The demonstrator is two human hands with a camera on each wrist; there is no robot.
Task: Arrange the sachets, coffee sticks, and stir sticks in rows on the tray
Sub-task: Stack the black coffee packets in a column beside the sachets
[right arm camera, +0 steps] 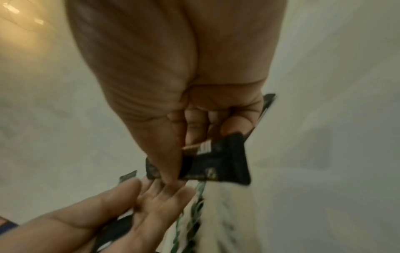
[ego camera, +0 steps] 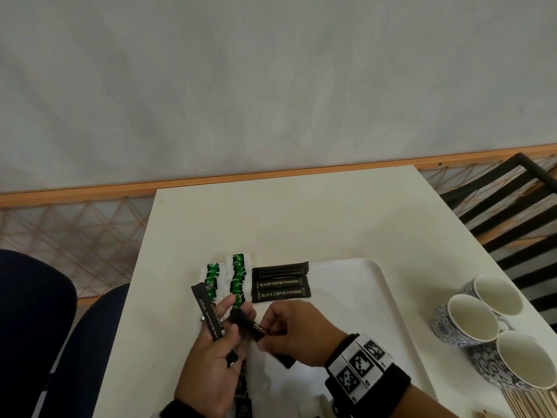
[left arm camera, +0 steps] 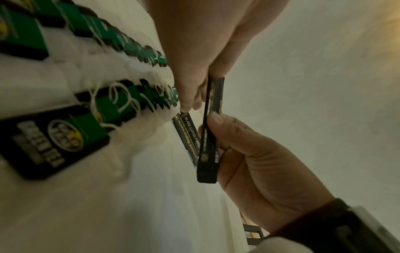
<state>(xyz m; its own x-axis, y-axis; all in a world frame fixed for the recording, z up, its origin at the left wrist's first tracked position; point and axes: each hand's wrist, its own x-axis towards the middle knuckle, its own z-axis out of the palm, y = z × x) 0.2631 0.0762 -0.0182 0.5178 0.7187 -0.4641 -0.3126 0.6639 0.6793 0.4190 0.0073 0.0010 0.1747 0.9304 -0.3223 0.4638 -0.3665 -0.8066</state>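
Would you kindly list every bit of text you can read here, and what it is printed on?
"BLACK COFFEE POWDER": coffee sticks lying on the tray.
"CHOC", cut off: stick pinched by the right hand.
"GREEN TEA": green sachets.
Stick in the left hand: partly covered, unreadable.

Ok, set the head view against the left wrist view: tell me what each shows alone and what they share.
Only the head view shows the three cups at the right, the wooden stir sticks near the bottom right corner, the tray rim and the black chair.

Only the left wrist view shows a green tea label close enough to read.

Both show the tea bag rows, the black coffee powder sticks, and the right hand pinching a black stick.
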